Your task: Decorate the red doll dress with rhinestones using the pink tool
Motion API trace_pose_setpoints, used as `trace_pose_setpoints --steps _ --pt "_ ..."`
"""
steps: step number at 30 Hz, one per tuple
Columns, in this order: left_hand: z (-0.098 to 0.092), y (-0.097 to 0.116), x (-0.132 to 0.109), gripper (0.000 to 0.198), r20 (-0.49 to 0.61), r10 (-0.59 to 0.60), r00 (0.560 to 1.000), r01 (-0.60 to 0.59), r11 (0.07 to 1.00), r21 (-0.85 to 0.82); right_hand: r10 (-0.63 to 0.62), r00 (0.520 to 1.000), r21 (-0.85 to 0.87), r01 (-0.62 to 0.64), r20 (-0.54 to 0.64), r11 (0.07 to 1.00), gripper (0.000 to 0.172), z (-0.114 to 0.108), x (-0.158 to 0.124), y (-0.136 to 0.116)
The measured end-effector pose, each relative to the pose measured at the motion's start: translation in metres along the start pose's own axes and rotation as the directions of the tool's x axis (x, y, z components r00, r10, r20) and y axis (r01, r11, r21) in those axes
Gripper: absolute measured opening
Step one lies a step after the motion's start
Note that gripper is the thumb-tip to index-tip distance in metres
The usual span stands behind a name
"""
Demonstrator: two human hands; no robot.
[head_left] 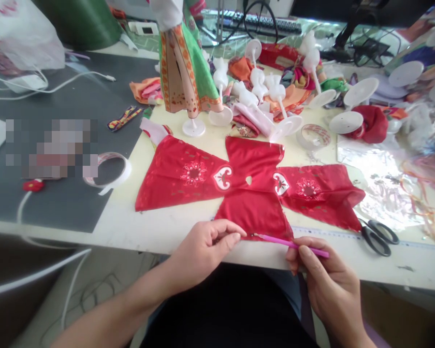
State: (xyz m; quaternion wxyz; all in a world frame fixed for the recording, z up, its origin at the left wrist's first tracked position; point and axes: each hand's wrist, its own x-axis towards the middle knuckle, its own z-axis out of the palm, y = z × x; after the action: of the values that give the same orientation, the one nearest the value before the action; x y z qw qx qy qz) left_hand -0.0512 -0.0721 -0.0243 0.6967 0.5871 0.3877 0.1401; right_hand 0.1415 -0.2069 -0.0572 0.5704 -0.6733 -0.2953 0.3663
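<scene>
A red cross-shaped cloth piece (253, 167) with white floral and heart prints lies spread on the table, with a small hole at its middle. In my right hand (329, 282) is a slim pink pen-like tool (279, 240), gripped between thumb and fingers. Its narrow metallic tip points left, over the cloth's near edge. My left hand (206, 249) is beside that tip, thumb and forefinger pinched together; whatever they hold is too small to make out. Black-handled scissors (379, 238) lie to the right, blades hidden under the cloth.
A dressed doll figure (190, 72) stands behind the cloth. White stands (257, 79) and fabric scraps (145, 90) crowd the back. Tape rolls (125, 169) lie left and behind. A ruler (333, 236) runs along the front; silvery plastic (380, 179) lies right.
</scene>
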Motion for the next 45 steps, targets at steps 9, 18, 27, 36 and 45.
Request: trace_pose_setpoints --steps 9,18,27,36,45 --pt "0.014 -0.019 -0.005 0.035 0.084 0.308 0.948 -0.303 0.785 0.541 -0.062 0.998 0.024 0.062 0.002 0.998 0.011 0.002 0.000 0.000" --pt "0.032 -0.034 -0.002 0.042 0.168 0.332 0.928 -0.306 0.424 0.852 -0.085 0.996 0.029 0.086 -0.032 0.996 0.011 -0.002 0.000 0.003" --pt "0.023 -0.024 -0.004 0.041 0.084 0.395 0.915 -0.322 0.587 0.742 -0.114 0.990 0.085 0.121 -0.081 0.989 0.010 -0.001 0.001 0.002" --pt "0.023 -0.017 -0.004 0.035 0.011 0.332 0.943 -0.268 0.741 0.615 -0.137 0.986 0.127 0.148 -0.092 0.981 0.009 0.001 0.001 0.001" --pt "0.019 0.006 0.005 0.043 0.047 -0.194 0.980 0.177 0.732 -0.657 -0.228 0.965 0.151 0.246 -0.129 0.957 0.010 0.010 0.004 -0.006"
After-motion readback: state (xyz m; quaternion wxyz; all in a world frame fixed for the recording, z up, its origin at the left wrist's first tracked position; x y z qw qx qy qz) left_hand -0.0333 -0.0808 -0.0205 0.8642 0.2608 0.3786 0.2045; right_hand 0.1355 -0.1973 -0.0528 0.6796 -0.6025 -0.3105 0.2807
